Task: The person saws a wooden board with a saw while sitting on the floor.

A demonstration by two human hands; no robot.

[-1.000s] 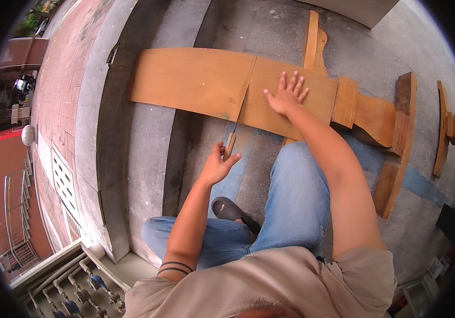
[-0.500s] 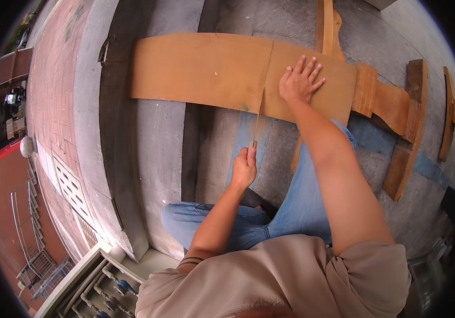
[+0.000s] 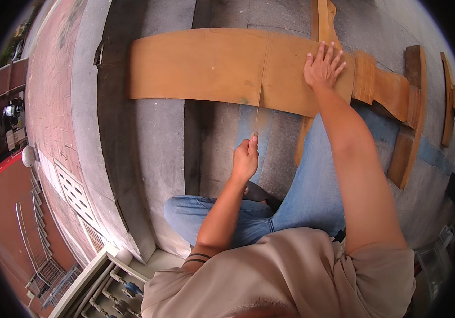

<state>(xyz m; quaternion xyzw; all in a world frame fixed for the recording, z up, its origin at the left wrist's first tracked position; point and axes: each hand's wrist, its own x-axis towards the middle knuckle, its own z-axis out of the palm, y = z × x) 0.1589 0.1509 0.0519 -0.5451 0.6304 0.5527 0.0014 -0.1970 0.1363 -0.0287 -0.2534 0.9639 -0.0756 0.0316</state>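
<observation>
A long tan wooden board [image 3: 195, 66] lies crosswise in front of me, one end over the grey concrete step. My left hand [image 3: 245, 159] is closed round the short handle of a handsaw [image 3: 257, 119]. Its thin blade, seen nearly edge-on, meets the board's near edge. A dark slit runs from that edge partway across the board, and a fine line continues to the far edge. To the right of this line, my right hand [image 3: 324, 69] lies flat on the board with fingers spread.
The board's right end meets a shaped wooden piece [image 3: 362, 78] of a stand with a crosspiece [image 3: 412, 148]. Another wooden support [image 3: 323, 24] shows behind the board. Concrete steps [image 3: 158, 143] lie left, and pipes with valves [image 3: 116, 291] sit in a recess at lower left.
My right hand has slid right along the board, farther from the line. The left hand still grips the saw at the near edge. The whole view has shifted slightly.
</observation>
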